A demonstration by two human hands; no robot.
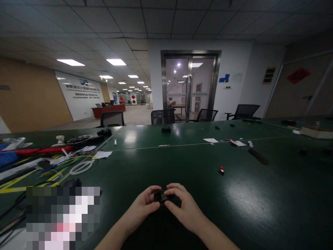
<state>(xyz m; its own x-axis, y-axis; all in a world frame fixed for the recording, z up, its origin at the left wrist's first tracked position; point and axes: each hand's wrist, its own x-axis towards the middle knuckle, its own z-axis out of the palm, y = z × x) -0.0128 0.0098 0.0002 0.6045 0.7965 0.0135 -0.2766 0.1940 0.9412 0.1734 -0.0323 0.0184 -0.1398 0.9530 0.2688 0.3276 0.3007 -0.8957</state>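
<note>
Between my two hands, just above or on the green tabletop [145,170], is a small black boxy part [160,197] with a yellowish patch on its face. My left hand [145,204] pinches its left side between thumb and fingers. On the other side, my right hand [183,205] has its thumb and fingertips closed on the right end of the same part. Fingers cover much of it, so its exact kind does not show. Ahead and to the right lies a small red and dark object [221,170].
Cables, a coiled white tube [82,167] and other clutter fill the left side. A small wrench [115,142], a black block [166,130] and a paper piece [210,140] lie farther back. A dark-handled tool [257,156] rests at right. Office chairs [162,117] line the far edge.
</note>
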